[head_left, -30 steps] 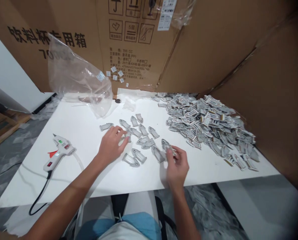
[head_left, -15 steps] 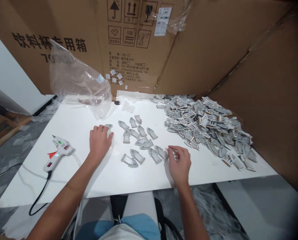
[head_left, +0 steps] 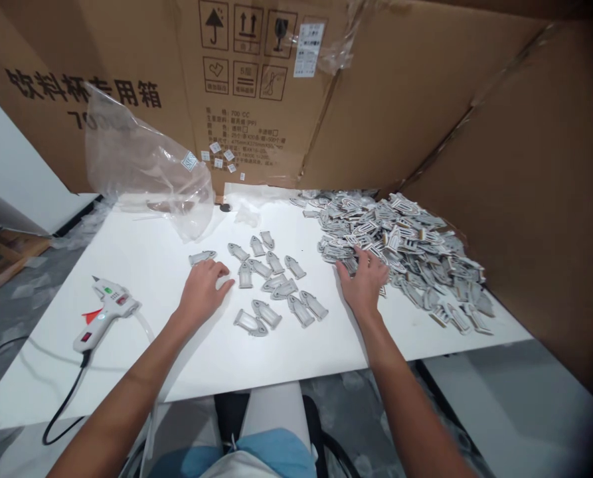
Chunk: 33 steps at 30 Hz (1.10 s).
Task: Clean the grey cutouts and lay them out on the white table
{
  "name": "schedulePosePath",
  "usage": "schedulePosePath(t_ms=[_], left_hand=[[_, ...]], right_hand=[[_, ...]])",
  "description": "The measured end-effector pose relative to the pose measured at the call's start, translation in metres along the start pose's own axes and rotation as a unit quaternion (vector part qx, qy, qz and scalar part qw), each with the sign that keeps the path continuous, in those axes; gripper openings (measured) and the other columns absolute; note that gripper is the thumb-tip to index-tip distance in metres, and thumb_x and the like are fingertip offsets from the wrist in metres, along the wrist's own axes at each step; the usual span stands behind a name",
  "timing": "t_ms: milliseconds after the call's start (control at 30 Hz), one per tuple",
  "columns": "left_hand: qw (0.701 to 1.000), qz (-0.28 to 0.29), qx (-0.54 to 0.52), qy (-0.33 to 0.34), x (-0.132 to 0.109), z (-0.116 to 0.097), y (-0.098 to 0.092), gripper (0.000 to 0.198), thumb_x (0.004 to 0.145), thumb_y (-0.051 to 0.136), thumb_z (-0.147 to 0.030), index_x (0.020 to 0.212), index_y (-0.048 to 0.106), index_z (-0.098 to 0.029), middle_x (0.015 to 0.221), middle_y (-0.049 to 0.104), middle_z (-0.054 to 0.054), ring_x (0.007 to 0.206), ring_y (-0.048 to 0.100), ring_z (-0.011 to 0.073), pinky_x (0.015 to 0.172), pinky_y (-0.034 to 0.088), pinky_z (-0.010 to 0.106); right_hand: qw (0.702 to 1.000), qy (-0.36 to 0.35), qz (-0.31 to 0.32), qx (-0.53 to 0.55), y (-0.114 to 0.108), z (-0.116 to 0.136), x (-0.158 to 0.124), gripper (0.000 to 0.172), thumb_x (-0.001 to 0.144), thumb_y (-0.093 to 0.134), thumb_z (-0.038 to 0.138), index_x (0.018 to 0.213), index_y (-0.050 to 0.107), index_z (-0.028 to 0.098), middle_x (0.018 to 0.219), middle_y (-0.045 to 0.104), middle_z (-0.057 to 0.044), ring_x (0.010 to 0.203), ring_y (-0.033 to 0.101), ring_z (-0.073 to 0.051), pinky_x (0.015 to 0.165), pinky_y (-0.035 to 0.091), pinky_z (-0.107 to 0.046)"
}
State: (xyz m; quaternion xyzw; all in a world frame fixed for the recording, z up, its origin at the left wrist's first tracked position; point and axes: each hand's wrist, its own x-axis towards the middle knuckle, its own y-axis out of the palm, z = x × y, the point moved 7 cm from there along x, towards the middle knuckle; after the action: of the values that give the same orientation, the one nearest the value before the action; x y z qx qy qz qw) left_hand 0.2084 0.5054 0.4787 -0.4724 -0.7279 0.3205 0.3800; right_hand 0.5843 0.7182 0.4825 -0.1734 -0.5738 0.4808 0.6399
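Observation:
My left hand [head_left: 205, 291] rests low over the white table, fingers loosely bent and thumb apart, with nothing visible in it. Just beyond its fingertips lies a single flat grey piece [head_left: 202, 257] with a pointed end. To its right, several similar grey pieces [head_left: 275, 262] are spread out, each with a pale panel and a small hole near the tip. At the near edge of a big heap of such pieces [head_left: 416, 245] is my right hand [head_left: 363, 279]. Its fingers are spread and touch or hover over the heap; their tips partly cover the pieces there.
A white glue gun [head_left: 104, 312] with a black cord lies on the table [head_left: 176, 375] at the left. A clear plastic bag [head_left: 147, 162] leans against the cardboard box [head_left: 261, 139] behind. More cardboard [head_left: 515, 166] walls the right side. Small stickers [head_left: 218, 162] are on the box.
My right hand has moved from the spread pieces up and right to the heap. My left hand has shifted slightly right and closer, uncovering the single piece. The view has shifted a little.

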Motion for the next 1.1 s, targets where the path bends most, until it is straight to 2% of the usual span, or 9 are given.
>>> schedulePosePath(t_ms=[167, 367, 467, 600, 700, 800, 967, 1033, 1100], left_hand=[[0.998, 0.013, -0.047, -0.031, 0.001, 0.007, 0.003, 0.011, 0.101, 0.064, -0.032, 0.102, 0.071, -0.024, 0.093, 0.075, 0.004, 0.092, 0.066, 0.0268, 0.085, 0.049, 0.041], [0.997, 0.01, -0.062, -0.035, 0.001, 0.001, -0.003, 0.022, 0.102, 0.062, -0.043, 0.096, 0.071, -0.024, 0.098, 0.075, 0.005, 0.098, 0.067, 0.0276, 0.091, 0.048, 0.043], [0.997, 0.015, -0.061, -0.035, 0.001, 0.002, -0.007, 0.03, 0.087, 0.081, -0.053, 0.095, 0.072, -0.025, 0.101, 0.074, 0.006, 0.102, 0.067, 0.0309, 0.095, 0.047, 0.046], [0.996, 0.02, -0.075, -0.044, 0.0, 0.009, -0.008, 0.026, 0.08, 0.088, -0.043, 0.092, 0.073, -0.026, 0.1, 0.075, 0.005, 0.103, 0.066, 0.0315, 0.098, 0.046, 0.048], [0.993, 0.026, -0.104, -0.05, 0.001, 0.011, -0.006, 0.017, 0.082, 0.085, -0.038, 0.085, 0.073, -0.025, 0.095, 0.074, 0.003, 0.098, 0.066, 0.0282, 0.094, 0.047, 0.044], [0.988, 0.023, -0.14, -0.063, 0.002, 0.009, -0.005, 0.016, 0.08, 0.085, -0.033, 0.089, 0.074, -0.025, 0.092, 0.073, 0.002, 0.09, 0.066, 0.0243, 0.086, 0.048, 0.039], [0.971, 0.018, -0.224, -0.075, 0.002, 0.001, -0.006, 0.014, 0.087, 0.077, -0.031, 0.099, 0.074, -0.024, 0.078, 0.07, -0.002, 0.073, 0.064, 0.0176, 0.071, 0.049, 0.031], [0.961, 0.022, -0.266, -0.071, 0.003, -0.004, -0.006, 0.018, 0.088, 0.079, -0.035, 0.099, 0.074, -0.023, 0.077, 0.071, -0.002, 0.071, 0.065, 0.0168, 0.07, 0.051, 0.03], [0.944, 0.044, -0.322, -0.054, 0.003, -0.013, -0.006, 0.024, 0.087, 0.084, -0.04, 0.099, 0.073, -0.022, 0.081, 0.075, 0.0, 0.074, 0.07, 0.0179, 0.072, 0.056, 0.031]], right_hand=[[0.996, -0.006, 0.034, 0.086, 0.007, 0.005, 0.007, 0.044, 0.098, 0.059, 0.049, 0.127, 0.075, 0.021, 0.149, 0.058, -0.018, 0.128, 0.041, -0.04, 0.114, 0.03, -0.064], [0.978, 0.045, -0.019, 0.204, -0.003, -0.006, 0.002, 0.043, 0.09, 0.069, 0.055, 0.113, 0.07, 0.02, 0.125, 0.065, -0.016, 0.124, 0.049, -0.035, 0.117, 0.032, -0.06], [0.95, 0.102, -0.063, 0.287, -0.009, -0.015, -0.006, 0.055, 0.09, 0.068, 0.06, 0.126, 0.062, 0.02, 0.122, 0.065, -0.014, 0.111, 0.058, -0.03, 0.103, 0.048, -0.053], [0.9, 0.159, -0.083, 0.398, -0.015, -0.01, -0.025, 0.065, 0.091, 0.065, 0.065, 0.136, 0.05, 0.021, 0.099, 0.067, -0.006, 0.085, 0.07, -0.024, 0.081, 0.059, -0.044], [0.835, 0.204, -0.057, 0.508, -0.028, 0.013, -0.049, 0.059, 0.085, 0.08, 0.056, 0.128, 0.059, 0.022, 0.077, 0.067, 0.002, 0.072, 0.071, -0.021, 0.078, 0.06, -0.041], [0.761, 0.247, -0.003, 0.6, -0.044, 0.055, -0.084, 0.052, 0.083, 0.09, 0.044, 0.125, 0.067, 0.024, 0.073, 0.07, 0.004, 0.068, 0.07, -0.018, 0.075, 0.059, -0.036], [0.727, 0.224, 0.175, 0.625, -0.047, 0.14, -0.143, 0.039, 0.092, 0.086, 0.044, 0.122, 0.071, 0.025, 0.076, 0.077, -0.002, 0.064, 0.072, -0.022, 0.066, 0.061, -0.039], [0.711, 0.21, 0.233, 0.629, -0.038, 0.161, -0.159, 0.036, 0.092, 0.085, 0.046, 0.119, 0.074, 0.024, 0.077, 0.078, -0.004, 0.065, 0.073, -0.024, 0.067, 0.063, -0.041], [0.707, 0.212, 0.239, 0.631, -0.03, 0.169, -0.166, 0.039, 0.092, 0.086, 0.048, 0.121, 0.076, 0.024, 0.076, 0.079, -0.004, 0.065, 0.075, -0.025, 0.068, 0.066, -0.044]])
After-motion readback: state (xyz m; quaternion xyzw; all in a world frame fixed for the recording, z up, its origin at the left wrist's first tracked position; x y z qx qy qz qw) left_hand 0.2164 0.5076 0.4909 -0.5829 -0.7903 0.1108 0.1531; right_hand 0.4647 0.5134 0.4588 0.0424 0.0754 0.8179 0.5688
